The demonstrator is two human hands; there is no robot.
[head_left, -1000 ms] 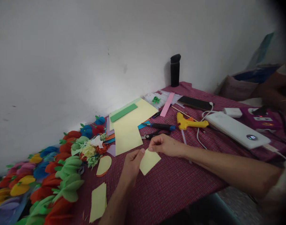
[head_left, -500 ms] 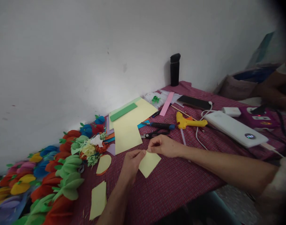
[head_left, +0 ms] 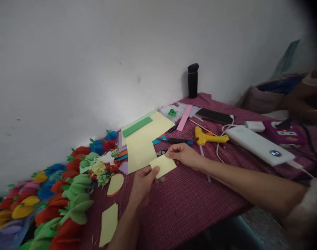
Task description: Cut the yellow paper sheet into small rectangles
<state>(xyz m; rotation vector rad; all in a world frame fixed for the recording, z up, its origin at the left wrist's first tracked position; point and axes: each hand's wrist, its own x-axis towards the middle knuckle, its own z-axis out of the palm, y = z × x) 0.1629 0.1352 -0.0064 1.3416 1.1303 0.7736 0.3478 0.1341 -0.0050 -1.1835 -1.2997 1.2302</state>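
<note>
A small pale-yellow paper piece (head_left: 163, 166) is held just above the checked cloth, between my two hands. My left hand (head_left: 145, 177) pinches its left edge, thumb on top. At the upper right corner, my right hand (head_left: 183, 155) grips it between thumb and fingers. Scissors (head_left: 161, 153) lie behind the paper, mostly hidden by it and my right hand. Beyond them are a blue-handled craft tool (head_left: 178, 141) and a large pale-yellow sheet (head_left: 141, 152). Left of my left hand lie a rounded yellow piece with an orange edge (head_left: 115, 184) and yellow rectangles (head_left: 108, 224).
Colourful paper flowers (head_left: 75, 198) crowd the table's left side. To the right are a yellow glue gun (head_left: 209, 137), a white power bank (head_left: 259, 144) with its cable, a phone (head_left: 215, 116) and a purple power strip (head_left: 285, 132). A black bottle (head_left: 193, 81) stands behind; another person's arm (head_left: 301, 99) shows at far right.
The small yellow paper has turned and lifted slightly, from corner-down to lying nearly level. My hands have moved apart, from its top corner to opposite sides.
</note>
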